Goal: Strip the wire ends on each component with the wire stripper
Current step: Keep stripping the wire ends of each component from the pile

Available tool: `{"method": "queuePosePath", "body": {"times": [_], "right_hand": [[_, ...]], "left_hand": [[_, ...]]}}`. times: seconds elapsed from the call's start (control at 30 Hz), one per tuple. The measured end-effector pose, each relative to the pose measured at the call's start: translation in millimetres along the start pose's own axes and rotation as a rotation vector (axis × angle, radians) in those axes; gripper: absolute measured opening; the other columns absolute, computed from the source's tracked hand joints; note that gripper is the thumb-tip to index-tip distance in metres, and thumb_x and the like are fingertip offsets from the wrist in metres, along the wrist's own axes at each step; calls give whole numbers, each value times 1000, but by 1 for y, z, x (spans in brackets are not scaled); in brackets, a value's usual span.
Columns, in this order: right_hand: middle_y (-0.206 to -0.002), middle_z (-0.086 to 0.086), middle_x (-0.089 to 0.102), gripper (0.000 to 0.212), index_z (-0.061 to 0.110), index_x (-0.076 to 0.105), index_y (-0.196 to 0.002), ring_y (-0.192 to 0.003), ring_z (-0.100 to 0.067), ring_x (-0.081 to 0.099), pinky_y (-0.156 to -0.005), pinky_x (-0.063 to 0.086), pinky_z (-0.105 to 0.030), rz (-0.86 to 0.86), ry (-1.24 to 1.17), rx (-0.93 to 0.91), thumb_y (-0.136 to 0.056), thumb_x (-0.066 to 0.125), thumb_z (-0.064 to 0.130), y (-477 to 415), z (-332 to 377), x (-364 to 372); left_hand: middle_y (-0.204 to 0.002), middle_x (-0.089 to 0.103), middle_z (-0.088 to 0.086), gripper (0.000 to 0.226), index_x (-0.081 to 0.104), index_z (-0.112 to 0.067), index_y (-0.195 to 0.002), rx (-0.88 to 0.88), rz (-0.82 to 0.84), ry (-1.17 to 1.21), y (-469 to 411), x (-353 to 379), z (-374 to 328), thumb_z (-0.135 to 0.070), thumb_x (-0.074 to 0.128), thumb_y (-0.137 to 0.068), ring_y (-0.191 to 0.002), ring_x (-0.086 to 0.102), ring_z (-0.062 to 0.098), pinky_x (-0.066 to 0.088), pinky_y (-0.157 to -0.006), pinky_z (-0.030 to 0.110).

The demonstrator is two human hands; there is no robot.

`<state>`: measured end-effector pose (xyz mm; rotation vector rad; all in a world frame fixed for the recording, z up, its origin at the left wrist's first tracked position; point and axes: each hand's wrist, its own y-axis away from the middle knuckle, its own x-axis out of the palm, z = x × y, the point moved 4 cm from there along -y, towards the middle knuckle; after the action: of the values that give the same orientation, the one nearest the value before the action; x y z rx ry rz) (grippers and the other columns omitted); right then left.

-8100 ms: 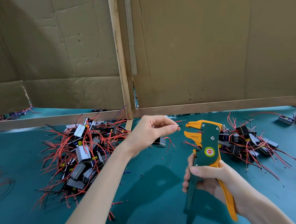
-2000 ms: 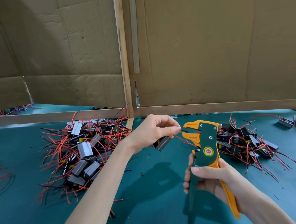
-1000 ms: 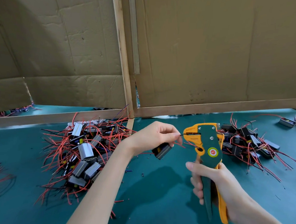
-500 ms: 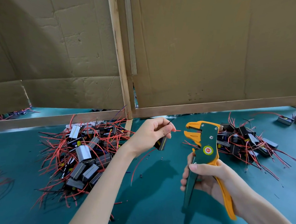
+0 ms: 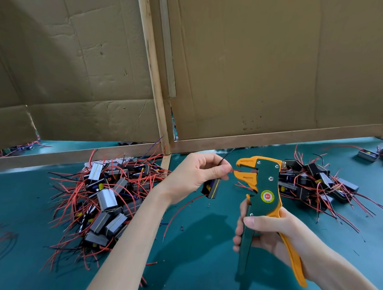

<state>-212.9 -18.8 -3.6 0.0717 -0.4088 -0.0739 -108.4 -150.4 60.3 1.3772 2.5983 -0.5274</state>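
Green-and-orange stripper [image 5: 265, 194] stands upright, handles gripped in the right fingers [image 5: 238, 231], jaws parted. Black component [image 5: 211, 188] dangles under the left fingers [image 5: 219, 169], which pinch its red wire [image 5: 233, 169] at the jaws.

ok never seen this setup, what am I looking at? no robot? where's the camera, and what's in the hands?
No robot here: a person works with bare hands. There is one view only, from a wide-angle camera worn on the head, looking forward and down, so both forearms reach in from the bottom edge. The right hand grips a green and orange wire stripper, upright, jaws open and handles apart. The left hand pinches a red wire whose tip sits at the jaws; its small black component hangs just below that hand. On the green mat lie two piles of like components with red and black wires: a larger pile on the left, a smaller pile on the right. Cardboard panels in wooden frames stand behind.
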Motion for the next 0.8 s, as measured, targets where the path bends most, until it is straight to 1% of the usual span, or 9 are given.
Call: {"method": "queuePosePath", "body": {"times": [0.17,0.3,0.37,0.43,0.5,0.6,0.67,0.73,0.8], "right_hand": [[-69,-27,60,23,6,68,-71,-63,-39,64,-63,56,-47,36,38,-22,-52,80,10,1,1,2],[-67,-25,58,23,7,66,-69,-61,-38,62,-62,55,-45,46,80,-20,-54,82,13,4,1,3],[-65,-23,57,28,8,64,-68,-58,-36,60,-60,55,-44,33,109,-8,-53,86,17,6,-1,2],[-63,-22,56,42,8,63,-69,-55,-34,59,-58,54,-41,23,145,6,-48,94,25,8,-3,1],[-62,-21,55,51,8,62,-69,-52,-32,58,-56,54,-39,6,185,20,-42,97,34,10,-4,1],[-58,-20,52,49,10,60,-64,-47,-29,54,-51,51,-36,-53,204,34,-42,96,34,11,-6,2],[-55,-17,49,42,11,56,-61,-44,-27,50,-47,48,-33,-106,211,36,-49,88,34,11,-9,4],[-53,-13,46,38,14,52,-60,-42,-25,46,-43,44,-29,-165,216,23,-52,81,37,10,-11,3],[-56,-14,50,31,16,58,-61,-44,-27,49,-45,46,-31,-167,153,22,-51,81,33,8,-12,3]], "left_hand": [[-83,66,1,9,67,-15,-86,-41,37,6,2,0,1,-22,63,-90,-80,61,7,47,-76,17],[-76,65,-4,10,69,-21,-82,-78,60,8,4,-1,0,-23,65,-90,-72,59,4,45,-67,16],[-74,64,-4,10,70,-24,-79,-93,66,5,4,-2,-2,-29,66,-87,-71,56,9,44,-66,19],[-72,63,-4,11,71,-24,-80,-101,75,-17,5,-4,-2,-32,65,-85,-68,50,14,41,-62,20],[-70,63,-5,11,70,-22,-82,-102,90,-38,6,-6,-3,-31,66,-86,-65,47,15,40,-60,19],[-71,64,-4,10,70,-18,-84,-108,104,-42,7,-8,-3,-26,66,-88,-68,48,17,40,-63,21],[-72,65,-4,10,70,-15,-87,-115,109,-63,8,-9,-2,-23,64,-91,-69,53,14,44,-66,20],[-72,68,-6,10,71,-17,-87,-126,89,-121,7,-10,0,-23,64,-91,-72,58,9,46,-74,19],[-70,69,-10,11,71,-21,-84,-131,81,-193,6,-9,2,-22,63,-92,-73,61,2,46,-77,15]]}}
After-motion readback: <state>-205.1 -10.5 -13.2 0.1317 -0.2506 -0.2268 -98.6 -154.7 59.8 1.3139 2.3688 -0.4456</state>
